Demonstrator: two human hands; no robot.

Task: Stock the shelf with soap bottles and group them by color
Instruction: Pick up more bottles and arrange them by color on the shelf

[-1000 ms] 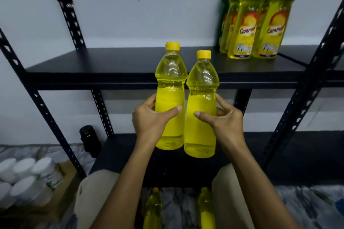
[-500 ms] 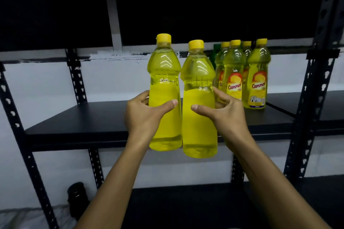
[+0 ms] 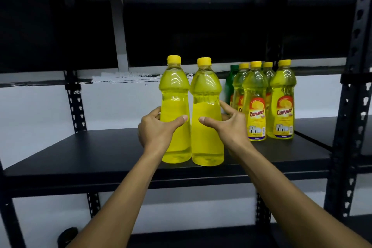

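Two unlabelled yellow soap bottles with yellow caps stand side by side near the front of the black shelf board (image 3: 84,155). My left hand (image 3: 155,129) grips the left yellow bottle (image 3: 174,94) round its middle. The right yellow bottle (image 3: 205,94) is held by my right hand (image 3: 231,125), thumb in front and fingers behind. Their bases look set down on the board. To the right stands a cluster of several labelled yellow bottles (image 3: 281,102), with a green bottle (image 3: 230,84) partly hidden behind them.
Black perforated uprights (image 3: 350,106) frame the shelf on the right, and another upright (image 3: 75,102) stands at the back left. A second shelf board runs overhead. A dark jar (image 3: 67,236) sits low on the left. A white wall lies behind.
Both hands have carried the two yellow bottles up from below the shelf and forward onto the board, beside the labelled bottles. My view has risen to the shelf level.
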